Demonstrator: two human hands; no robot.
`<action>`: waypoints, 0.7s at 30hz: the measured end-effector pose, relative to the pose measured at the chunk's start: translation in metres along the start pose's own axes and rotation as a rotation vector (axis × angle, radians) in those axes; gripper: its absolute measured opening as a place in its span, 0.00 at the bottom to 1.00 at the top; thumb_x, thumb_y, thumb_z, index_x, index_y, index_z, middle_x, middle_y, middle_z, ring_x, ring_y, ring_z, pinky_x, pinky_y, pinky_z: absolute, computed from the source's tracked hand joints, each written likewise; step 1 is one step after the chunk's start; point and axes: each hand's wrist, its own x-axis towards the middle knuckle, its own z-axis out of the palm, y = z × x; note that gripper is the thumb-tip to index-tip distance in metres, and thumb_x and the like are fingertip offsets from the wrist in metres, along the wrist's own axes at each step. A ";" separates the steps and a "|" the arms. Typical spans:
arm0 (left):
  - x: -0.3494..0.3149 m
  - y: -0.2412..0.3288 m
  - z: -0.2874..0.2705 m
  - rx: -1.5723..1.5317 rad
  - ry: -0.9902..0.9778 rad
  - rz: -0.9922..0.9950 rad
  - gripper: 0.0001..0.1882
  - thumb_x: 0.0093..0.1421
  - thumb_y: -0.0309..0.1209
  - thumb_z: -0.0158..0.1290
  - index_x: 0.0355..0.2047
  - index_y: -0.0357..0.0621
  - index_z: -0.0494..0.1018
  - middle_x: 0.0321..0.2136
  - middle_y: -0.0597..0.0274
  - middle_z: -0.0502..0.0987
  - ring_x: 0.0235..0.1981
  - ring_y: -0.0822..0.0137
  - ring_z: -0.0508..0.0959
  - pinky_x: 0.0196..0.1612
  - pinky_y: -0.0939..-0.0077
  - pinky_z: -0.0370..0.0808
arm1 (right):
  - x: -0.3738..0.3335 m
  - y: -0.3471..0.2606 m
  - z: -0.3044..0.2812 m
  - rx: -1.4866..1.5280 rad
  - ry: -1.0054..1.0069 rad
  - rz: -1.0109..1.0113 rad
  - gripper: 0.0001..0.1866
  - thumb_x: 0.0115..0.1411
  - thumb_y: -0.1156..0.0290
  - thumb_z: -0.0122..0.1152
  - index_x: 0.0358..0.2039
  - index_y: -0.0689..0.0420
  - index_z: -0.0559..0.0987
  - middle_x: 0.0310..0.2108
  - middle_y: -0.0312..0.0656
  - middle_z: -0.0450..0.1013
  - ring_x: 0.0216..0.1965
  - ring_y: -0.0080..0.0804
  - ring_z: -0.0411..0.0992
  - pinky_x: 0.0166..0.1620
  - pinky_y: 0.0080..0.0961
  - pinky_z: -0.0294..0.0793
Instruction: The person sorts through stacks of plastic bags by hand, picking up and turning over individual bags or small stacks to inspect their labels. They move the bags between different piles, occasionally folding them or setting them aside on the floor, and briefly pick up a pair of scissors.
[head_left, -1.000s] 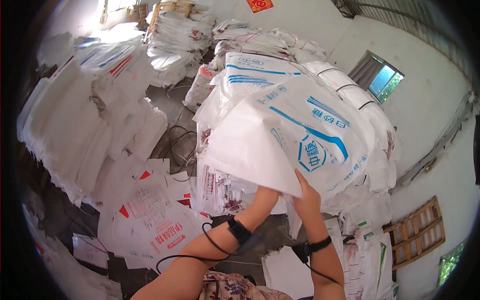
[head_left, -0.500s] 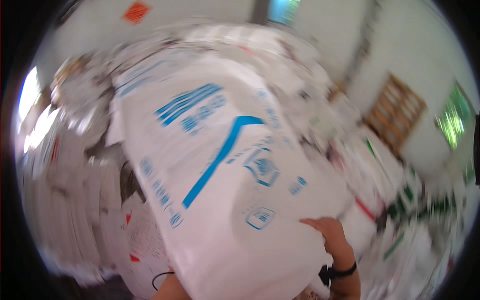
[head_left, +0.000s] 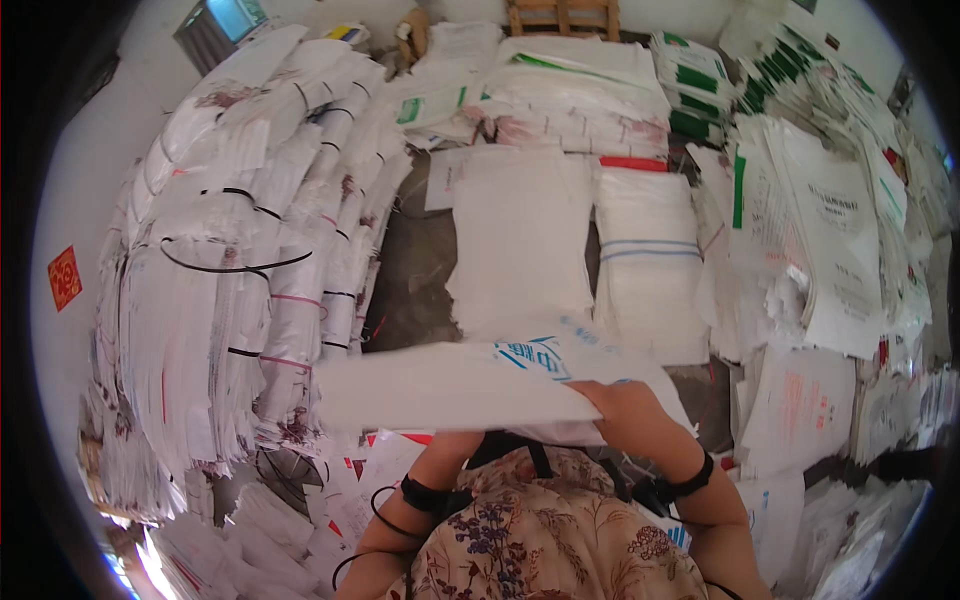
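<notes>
A white woven plastic sack (head_left: pixel 450 385) with blue print lies folded or bent over across my front, its long edge running left to right. My right hand (head_left: pixel 615 400) grips its near edge toward the right end, with the thumb side showing on top. Under the sack's near edge my left hand (head_left: pixel 460 445) goes out of sight; only the wrist side shows and its fingers are hidden. Just beyond the sack, a stack of plain white sacks (head_left: pixel 522 235) lies flat on the floor.
Tied bundles of white sacks (head_left: pixel 215 290) are heaped high at the left. A banded white stack (head_left: pixel 650 260) lies right of the middle one, with loose printed sacks (head_left: pixel 835 240) farther right. Green-marked piles (head_left: pixel 695 85) and a wooden pallet (head_left: pixel 565 18) stand at the back.
The sack was spread out large before me, printed face showing; now it is lower, folded or bent into a narrow band. My view has turned right and downward, bringing the floor stacks in.
</notes>
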 end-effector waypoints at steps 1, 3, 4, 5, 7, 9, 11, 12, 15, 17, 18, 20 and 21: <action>0.003 -0.002 -0.001 -0.004 0.003 -0.004 0.21 0.60 0.28 0.51 0.53 0.36 0.68 0.49 0.50 0.74 0.51 0.57 0.73 0.54 0.66 0.69 | 0.007 0.007 0.002 -0.041 0.007 -0.001 0.23 0.51 0.73 0.57 0.51 0.52 0.73 0.26 0.48 0.76 0.28 0.48 0.76 0.31 0.41 0.72; 0.012 -0.010 0.006 -0.132 0.137 -0.048 0.16 0.56 0.27 0.54 0.45 0.35 0.74 0.41 0.49 0.78 0.45 0.51 0.76 0.52 0.63 0.71 | 0.015 0.020 0.013 -0.080 -0.004 0.047 0.21 0.52 0.72 0.57 0.49 0.52 0.73 0.26 0.49 0.76 0.28 0.49 0.76 0.32 0.42 0.72; 0.014 -0.017 0.002 -0.142 0.117 -0.052 0.16 0.56 0.27 0.54 0.45 0.35 0.74 0.41 0.49 0.78 0.45 0.51 0.76 0.52 0.63 0.71 | 0.020 0.027 0.020 -0.123 -0.014 0.072 0.20 0.52 0.71 0.56 0.48 0.52 0.74 0.26 0.49 0.76 0.28 0.50 0.75 0.32 0.42 0.73; 0.014 -0.025 -0.007 -0.233 0.088 -0.227 0.15 0.55 0.26 0.55 0.43 0.34 0.74 0.39 0.50 0.78 0.42 0.53 0.77 0.49 0.64 0.72 | 0.021 0.043 0.030 -0.154 0.025 0.134 0.17 0.53 0.69 0.58 0.46 0.53 0.75 0.25 0.49 0.75 0.29 0.52 0.75 0.32 0.43 0.73; 0.012 -0.045 -0.029 -0.323 0.035 -0.412 0.14 0.54 0.25 0.55 0.41 0.34 0.75 0.37 0.50 0.79 0.39 0.54 0.78 0.47 0.65 0.74 | 0.028 0.059 0.029 -0.193 0.047 0.250 0.13 0.55 0.67 0.57 0.42 0.53 0.77 0.29 0.50 0.76 0.31 0.54 0.74 0.35 0.45 0.73; 0.010 -0.059 -0.044 -0.654 0.164 -0.275 0.12 0.50 0.21 0.53 0.36 0.31 0.75 0.34 0.53 0.79 0.37 0.60 0.79 0.43 0.68 0.75 | 0.037 0.068 0.009 -0.192 0.065 0.309 0.11 0.57 0.65 0.57 0.37 0.55 0.78 0.31 0.52 0.76 0.34 0.56 0.74 0.37 0.45 0.73; 0.007 -0.060 -0.073 -0.025 0.095 0.065 0.11 0.48 0.17 0.51 0.34 0.28 0.75 0.33 0.54 0.78 0.38 0.62 0.79 0.44 0.69 0.75 | 0.030 0.089 -0.005 -0.180 0.125 0.341 0.11 0.58 0.63 0.57 0.35 0.58 0.77 0.32 0.55 0.75 0.36 0.58 0.73 0.39 0.45 0.72; 0.011 -0.049 -0.081 -0.046 0.081 0.066 0.11 0.48 0.17 0.51 0.34 0.28 0.75 0.33 0.54 0.78 0.38 0.62 0.79 0.44 0.69 0.75 | 0.023 0.107 -0.011 -0.203 0.146 0.362 0.11 0.58 0.64 0.57 0.34 0.59 0.77 0.32 0.55 0.75 0.37 0.58 0.72 0.40 0.45 0.72; 0.013 -0.058 -0.105 -0.822 0.201 -0.391 0.22 0.47 0.16 0.48 0.46 0.30 0.69 0.45 0.52 0.75 0.46 0.58 0.76 0.51 0.68 0.73 | 0.019 0.110 -0.047 -0.281 0.093 0.516 0.10 0.57 0.66 0.58 0.35 0.60 0.77 0.33 0.55 0.75 0.38 0.58 0.72 0.41 0.45 0.71; 0.014 -0.071 -0.123 -0.965 0.240 -0.449 0.24 0.47 0.16 0.47 0.48 0.30 0.68 0.46 0.52 0.74 0.48 0.57 0.75 0.52 0.67 0.72 | 0.021 0.098 -0.059 -0.361 0.104 0.657 0.10 0.57 0.67 0.58 0.34 0.61 0.76 0.32 0.56 0.75 0.38 0.57 0.72 0.40 0.45 0.71; 0.017 -0.075 -0.133 -1.098 0.289 -0.504 0.26 0.47 0.16 0.46 0.51 0.30 0.66 0.48 0.52 0.73 0.50 0.57 0.75 0.53 0.67 0.71 | 0.019 0.095 -0.057 -0.366 0.110 0.671 0.10 0.57 0.67 0.58 0.34 0.61 0.76 0.32 0.56 0.75 0.38 0.57 0.72 0.40 0.45 0.71; 0.023 -0.088 -0.147 -1.063 0.241 -0.506 0.28 0.48 0.17 0.46 0.53 0.29 0.64 0.49 0.51 0.72 0.51 0.57 0.74 0.55 0.66 0.70 | 0.011 0.088 -0.053 -0.445 0.151 0.719 0.10 0.57 0.67 0.58 0.34 0.62 0.75 0.32 0.55 0.75 0.37 0.57 0.72 0.39 0.46 0.70; 0.025 -0.092 -0.150 -1.025 0.210 -0.507 0.29 0.49 0.17 0.45 0.55 0.28 0.61 0.51 0.50 0.70 0.52 0.56 0.73 0.56 0.64 0.70 | 0.007 0.081 -0.050 -0.448 0.156 0.732 0.10 0.57 0.67 0.58 0.34 0.62 0.75 0.32 0.55 0.75 0.37 0.57 0.72 0.39 0.46 0.70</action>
